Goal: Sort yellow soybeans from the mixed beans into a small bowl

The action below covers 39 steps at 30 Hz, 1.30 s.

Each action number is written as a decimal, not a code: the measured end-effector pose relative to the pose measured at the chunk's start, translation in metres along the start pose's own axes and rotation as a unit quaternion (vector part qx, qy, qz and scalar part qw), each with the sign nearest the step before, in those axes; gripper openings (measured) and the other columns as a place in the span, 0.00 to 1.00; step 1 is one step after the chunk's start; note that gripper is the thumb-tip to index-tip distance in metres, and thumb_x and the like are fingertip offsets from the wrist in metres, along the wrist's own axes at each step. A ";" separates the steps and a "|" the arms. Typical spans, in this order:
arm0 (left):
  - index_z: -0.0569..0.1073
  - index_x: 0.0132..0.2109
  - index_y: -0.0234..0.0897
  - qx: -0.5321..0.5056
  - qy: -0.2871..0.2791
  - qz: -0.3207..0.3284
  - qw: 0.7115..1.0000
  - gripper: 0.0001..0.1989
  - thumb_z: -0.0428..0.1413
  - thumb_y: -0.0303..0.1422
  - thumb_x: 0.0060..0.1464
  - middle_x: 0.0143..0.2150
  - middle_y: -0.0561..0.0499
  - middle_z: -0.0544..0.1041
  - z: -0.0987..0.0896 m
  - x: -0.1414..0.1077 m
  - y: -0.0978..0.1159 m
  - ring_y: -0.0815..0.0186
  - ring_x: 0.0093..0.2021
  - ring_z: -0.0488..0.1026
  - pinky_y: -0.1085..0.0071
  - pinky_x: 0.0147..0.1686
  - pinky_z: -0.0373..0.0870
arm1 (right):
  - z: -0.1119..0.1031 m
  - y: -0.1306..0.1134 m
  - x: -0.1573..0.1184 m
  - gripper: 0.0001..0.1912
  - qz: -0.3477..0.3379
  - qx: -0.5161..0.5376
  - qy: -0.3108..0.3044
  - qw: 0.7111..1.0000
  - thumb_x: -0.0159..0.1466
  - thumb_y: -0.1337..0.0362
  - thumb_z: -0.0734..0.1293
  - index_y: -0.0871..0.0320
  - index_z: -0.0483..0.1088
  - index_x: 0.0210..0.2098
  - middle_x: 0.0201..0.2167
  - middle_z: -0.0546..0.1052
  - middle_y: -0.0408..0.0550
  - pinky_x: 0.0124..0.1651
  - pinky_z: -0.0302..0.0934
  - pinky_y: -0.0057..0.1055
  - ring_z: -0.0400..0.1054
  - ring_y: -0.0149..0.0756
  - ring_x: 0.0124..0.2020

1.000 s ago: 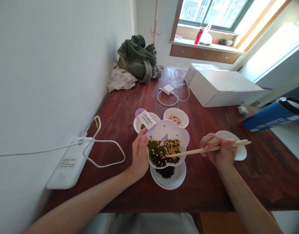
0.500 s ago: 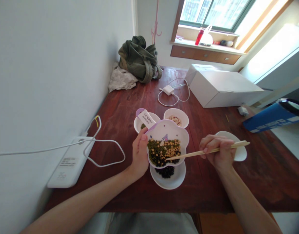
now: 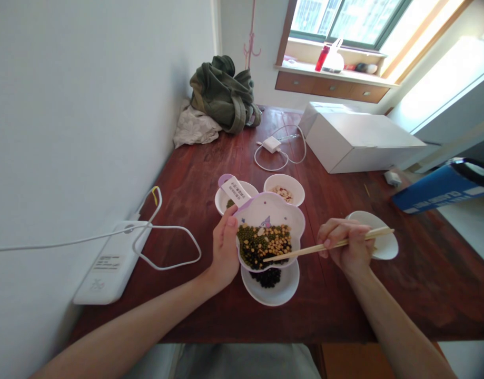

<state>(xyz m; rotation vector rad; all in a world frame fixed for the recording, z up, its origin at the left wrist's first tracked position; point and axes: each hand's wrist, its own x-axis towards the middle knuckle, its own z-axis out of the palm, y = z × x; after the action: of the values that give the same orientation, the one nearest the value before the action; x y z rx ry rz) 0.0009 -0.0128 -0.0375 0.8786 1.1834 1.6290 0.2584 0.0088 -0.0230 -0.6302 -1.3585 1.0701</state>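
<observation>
My left hand [image 3: 224, 247] grips the left side of a flower-shaped bowl [image 3: 283, 210] with a lilac rim and a cartoon print, tilted toward me. Mixed beans [image 3: 265, 245], green, yellow and black, have gathered in its lower half. Pinched in my right hand [image 3: 346, 245] is a pair of chopsticks [image 3: 315, 248], whose tips reach in among the black beans. Beneath the near edge of the flower bowl sits a white bowl [image 3: 283, 292] of black beans. Behind it stand a white bowl [image 3: 221, 202] with green beans, partly covered, and another white bowl [image 3: 297, 184] with pale, reddish-flecked beans.
A white bowl [image 3: 384, 245] is partly behind my right hand. To the left lies a white power strip [image 3: 107, 268] with a looping cable. Farther back are a charger [image 3: 272, 145], a white box [image 3: 360, 137] and a green bag [image 3: 221, 95]; a blue bottle [image 3: 435, 187] is at right.
My right hand and the chopsticks have shifted slightly left, their tips moving deeper left among the beans. My left hand still holds the tilted bowl.
</observation>
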 end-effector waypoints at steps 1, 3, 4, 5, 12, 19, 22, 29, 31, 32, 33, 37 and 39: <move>0.83 0.53 0.35 0.000 -0.004 -0.001 1.000 0.32 0.60 0.61 0.63 0.45 0.43 0.88 0.000 0.000 0.000 0.56 0.44 0.84 0.61 0.46 0.81 | 0.001 0.001 0.000 0.32 0.003 0.003 -0.001 1.000 0.76 0.44 0.66 0.58 0.84 0.25 0.21 0.78 0.51 0.13 0.61 0.26 0.68 0.31 0.14; 0.83 0.53 0.35 0.001 -0.009 0.000 1.000 0.32 0.60 0.61 0.63 0.46 0.43 0.88 0.000 0.000 0.001 0.56 0.44 0.84 0.61 0.46 0.81 | 0.002 0.002 -0.001 0.33 0.008 0.009 -0.002 1.000 0.76 0.43 0.66 0.58 0.83 0.25 0.21 0.78 0.50 0.13 0.61 0.26 0.68 0.30 0.13; 0.83 0.53 0.36 0.001 -0.011 0.002 1.000 0.32 0.60 0.61 0.64 0.46 0.43 0.88 0.000 0.000 0.002 0.56 0.43 0.84 0.61 0.46 0.81 | 0.002 0.003 -0.001 0.33 0.011 0.012 -0.004 1.000 0.76 0.43 0.65 0.58 0.83 0.25 0.21 0.78 0.50 0.13 0.62 0.26 0.68 0.30 0.13; 0.82 0.53 0.36 0.002 -0.013 0.004 1.000 0.32 0.59 0.61 0.64 0.46 0.43 0.88 0.000 0.000 0.002 0.56 0.43 0.85 0.61 0.45 0.81 | 0.002 0.004 0.000 0.33 0.013 0.015 -0.005 1.000 0.76 0.43 0.65 0.58 0.83 0.25 0.21 0.78 0.49 0.13 0.62 0.26 0.68 0.30 0.13; 0.82 0.54 0.35 0.013 -0.022 0.006 1.000 0.34 0.59 0.62 0.64 0.46 0.43 0.89 -0.001 0.000 0.002 0.53 0.45 0.85 0.59 0.46 0.81 | 0.004 0.005 0.000 0.34 0.022 0.030 -0.017 0.999 0.75 0.42 0.66 0.58 0.83 0.24 0.21 0.78 0.50 0.13 0.63 0.25 0.70 0.31 0.14; 0.81 0.56 0.36 0.014 -0.016 -0.008 1.000 0.32 0.58 0.60 0.65 0.51 0.42 0.87 -0.004 0.000 -0.004 0.52 0.52 0.83 0.57 0.53 0.79 | 0.005 0.003 0.001 0.33 0.020 0.036 -0.027 0.999 0.76 0.42 0.65 0.57 0.84 0.25 0.21 0.79 0.51 0.13 0.63 0.25 0.70 0.31 0.14; 0.81 0.56 0.35 0.018 -0.014 -0.008 1.000 0.33 0.58 0.61 0.65 0.49 0.42 0.88 -0.004 0.000 -0.004 0.52 0.49 0.84 0.58 0.50 0.80 | 0.006 0.003 0.002 0.33 0.017 0.041 -0.033 0.998 0.76 0.42 0.65 0.57 0.84 0.26 0.22 0.79 0.50 0.13 0.63 0.25 0.70 0.31 0.14; 0.81 0.56 0.35 0.033 0.002 -0.008 0.999 0.33 0.58 0.61 0.64 0.51 0.41 0.88 -0.004 0.000 -0.005 0.52 0.50 0.84 0.57 0.51 0.80 | 0.006 0.002 0.003 0.33 0.009 0.049 -0.026 0.998 0.76 0.42 0.64 0.56 0.84 0.26 0.21 0.79 0.49 0.13 0.62 0.24 0.70 0.30 0.14; 0.81 0.57 0.35 0.029 -0.007 -0.007 1.000 0.31 0.57 0.59 0.66 0.50 0.42 0.87 -0.004 0.000 -0.006 0.52 0.50 0.84 0.57 0.52 0.80 | 0.005 0.003 0.002 0.33 0.008 0.047 -0.022 0.999 0.76 0.42 0.65 0.57 0.84 0.26 0.22 0.79 0.50 0.13 0.63 0.25 0.70 0.31 0.15; 0.81 0.57 0.35 0.026 -0.011 -0.007 1.000 0.31 0.57 0.59 0.67 0.51 0.42 0.87 -0.004 0.000 -0.006 0.52 0.51 0.83 0.56 0.52 0.80 | 0.005 0.003 0.002 0.32 0.009 0.046 -0.023 0.999 0.76 0.42 0.65 0.57 0.84 0.26 0.22 0.79 0.50 0.13 0.63 0.25 0.71 0.31 0.15; 0.81 0.57 0.35 0.025 -0.012 -0.006 1.000 0.31 0.57 0.59 0.67 0.51 0.41 0.87 -0.005 0.000 -0.007 0.51 0.52 0.83 0.56 0.54 0.80 | 0.005 0.003 0.002 0.32 0.010 0.044 -0.024 0.999 0.76 0.43 0.65 0.57 0.85 0.26 0.22 0.79 0.51 0.13 0.64 0.25 0.71 0.32 0.15; 0.81 0.57 0.36 0.028 -0.004 -0.010 1.000 0.32 0.58 0.60 0.65 0.54 0.40 0.87 -0.005 0.001 -0.007 0.50 0.56 0.83 0.53 0.59 0.78 | 0.006 0.004 0.001 0.33 0.014 0.044 -0.031 0.998 0.76 0.42 0.65 0.57 0.85 0.26 0.22 0.79 0.51 0.12 0.64 0.26 0.71 0.32 0.15; 0.81 0.57 0.37 0.022 -0.005 -0.012 1.000 0.32 0.58 0.60 0.65 0.55 0.40 0.87 -0.005 0.001 -0.006 0.50 0.56 0.83 0.53 0.59 0.78 | 0.006 0.004 0.001 0.33 0.014 0.045 -0.027 0.999 0.76 0.42 0.64 0.57 0.84 0.26 0.22 0.79 0.50 0.12 0.63 0.25 0.70 0.31 0.14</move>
<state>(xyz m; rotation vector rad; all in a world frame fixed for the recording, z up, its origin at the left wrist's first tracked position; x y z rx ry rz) -0.0019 -0.0128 -0.0449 0.8951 1.2230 1.5826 0.2513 0.0099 -0.0250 -0.5589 -1.3443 1.1715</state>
